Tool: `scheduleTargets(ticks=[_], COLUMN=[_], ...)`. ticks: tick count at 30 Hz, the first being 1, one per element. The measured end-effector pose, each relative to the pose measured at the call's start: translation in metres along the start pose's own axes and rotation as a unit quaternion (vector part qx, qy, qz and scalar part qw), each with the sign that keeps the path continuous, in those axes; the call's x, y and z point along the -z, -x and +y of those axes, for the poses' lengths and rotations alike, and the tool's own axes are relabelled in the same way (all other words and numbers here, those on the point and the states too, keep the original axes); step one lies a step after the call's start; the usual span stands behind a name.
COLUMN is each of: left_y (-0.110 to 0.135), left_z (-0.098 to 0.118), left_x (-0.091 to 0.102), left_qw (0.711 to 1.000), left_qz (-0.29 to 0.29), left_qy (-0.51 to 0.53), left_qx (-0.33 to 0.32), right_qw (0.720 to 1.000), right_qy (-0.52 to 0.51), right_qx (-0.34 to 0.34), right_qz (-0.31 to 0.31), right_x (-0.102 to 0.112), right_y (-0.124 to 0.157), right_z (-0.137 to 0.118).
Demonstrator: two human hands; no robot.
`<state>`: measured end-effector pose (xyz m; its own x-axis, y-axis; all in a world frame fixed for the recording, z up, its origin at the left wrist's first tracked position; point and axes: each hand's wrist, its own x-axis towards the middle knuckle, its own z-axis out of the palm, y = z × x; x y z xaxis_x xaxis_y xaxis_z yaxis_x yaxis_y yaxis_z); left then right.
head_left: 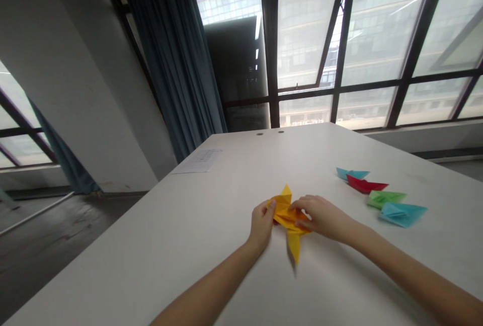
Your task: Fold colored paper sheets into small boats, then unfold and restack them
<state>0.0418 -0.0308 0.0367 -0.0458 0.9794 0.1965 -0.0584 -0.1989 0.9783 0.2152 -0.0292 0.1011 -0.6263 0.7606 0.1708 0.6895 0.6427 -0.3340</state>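
Note:
A folded sheet of yellow origami paper [287, 214] is held just above the white table [234, 200], with pointed flaps sticking out at the far and near ends. My left hand [263, 223] grips its left side, thumb on top and the other fingers mostly hidden beneath. On the right side, my right hand [319, 215] is closed on the paper's edge, with thumb and fingers at the folds. The underside of the yellow paper is out of sight.
To the right lie folded paper boats: a blue one [351, 173], a red one [365, 184], a green one [385, 198] and a nearer blue one [402, 214]. A printed sheet [198, 161] rests by the left table edge. Windows and a dark blue curtain [175, 54] stand beyond.

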Motion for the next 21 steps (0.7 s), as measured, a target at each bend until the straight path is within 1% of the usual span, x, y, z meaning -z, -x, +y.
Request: scheduleTargets(ticks=[3,7,10,13,15,18,19,21], left_y=[-0.002,-0.004,-0.005,-0.004,-0.003,-0.003,-0.003,-0.005], left_z=[-0.003,-0.004,-0.001,0.001,0.001,0.000,-0.001,-0.003], left_x=[0.001,0.002,0.001,-0.001,-0.002,-0.003,-0.003,-0.002], left_qw=[1.000,0.999,0.996,0.994,0.993,0.992,0.992,0.991], left_qz=[-0.005,0.002,-0.004,-0.003,-0.013,-0.029,-0.024,0.007], left_qy=[-0.002,0.026,0.075,0.097,0.097,0.098,0.101,0.112], left_qx=[0.001,0.020,0.046,0.058,0.064,0.073,0.075,0.076], right_qw=[1.000,0.998,0.996,0.991,0.987,0.985,0.985,0.984], right_qy=[0.016,-0.050,-0.082,-0.102,-0.118,-0.132,-0.134,-0.139], right_qx=[-0.006,0.016,0.023,-0.003,-0.017,-0.022,-0.025,-0.044], right_qz=[-0.020,-0.021,0.022,0.083,0.107,0.108,0.105,0.101], right_x=[-0.003,-0.010,-0.018,-0.026,-0.028,-0.027,-0.026,-0.023], right_y=[0.001,-0.001,-0.004,-0.008,-0.009,-0.008,-0.007,-0.005], right_z=[0.004,0.010,0.016,0.022,0.025,0.024,0.022,0.017])
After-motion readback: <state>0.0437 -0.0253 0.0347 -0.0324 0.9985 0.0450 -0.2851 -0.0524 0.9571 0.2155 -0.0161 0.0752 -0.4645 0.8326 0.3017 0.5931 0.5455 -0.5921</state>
